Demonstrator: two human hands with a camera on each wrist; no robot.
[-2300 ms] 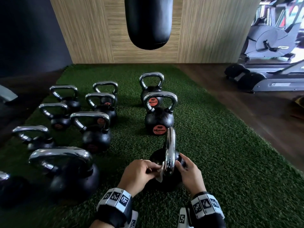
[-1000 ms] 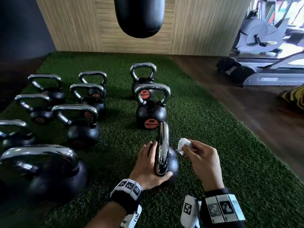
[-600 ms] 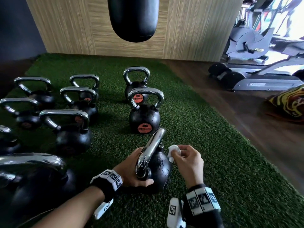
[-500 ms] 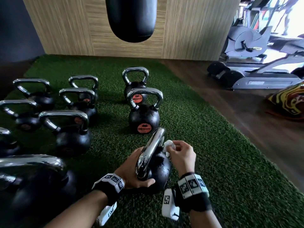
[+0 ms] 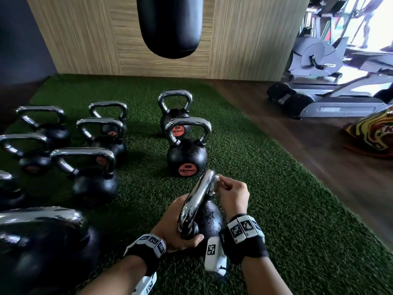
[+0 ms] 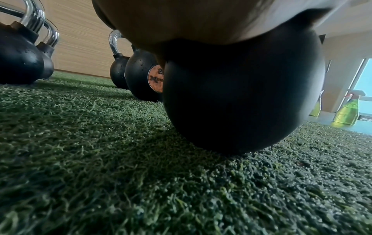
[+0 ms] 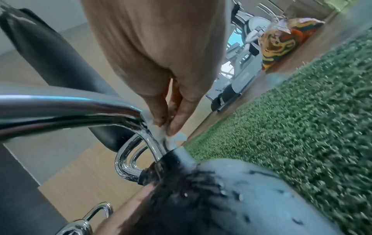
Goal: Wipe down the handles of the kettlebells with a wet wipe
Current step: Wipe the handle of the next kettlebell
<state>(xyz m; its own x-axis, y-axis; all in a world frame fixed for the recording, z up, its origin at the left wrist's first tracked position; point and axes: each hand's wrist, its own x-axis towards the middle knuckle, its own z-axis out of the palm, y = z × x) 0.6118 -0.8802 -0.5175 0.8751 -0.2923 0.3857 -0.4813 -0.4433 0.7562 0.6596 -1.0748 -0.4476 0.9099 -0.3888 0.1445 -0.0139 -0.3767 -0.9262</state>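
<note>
The nearest black kettlebell (image 5: 211,218) stands on the green turf, its chrome handle (image 5: 197,201) running away from me. My left hand (image 5: 176,226) cups the ball's left side, with the thumb curled round the front below the handle's base; the left wrist view shows the palm (image 6: 191,19) on the ball (image 6: 241,95). My right hand (image 5: 223,185) pinches a small white wet wipe (image 5: 215,181) and presses it on the handle's far bend. In the right wrist view the fingertips (image 7: 177,117) hold the wipe (image 7: 161,132) against the handle (image 7: 70,109) just above its collar.
Two more kettlebells (image 5: 187,154) (image 5: 174,107) stand in line beyond; several others (image 5: 93,177) fill the turf to the left, a big one (image 5: 42,241) closest. A black punching bag (image 5: 170,26) hangs ahead. Wood floor (image 5: 319,167), a treadmill (image 5: 329,103) and a patterned cushion (image 5: 370,135) lie right.
My right hand has brought the wipe from beside the kettlebell onto the far bend of its handle. The kettlebell has turned slightly, and my left thumb now wraps its front.
</note>
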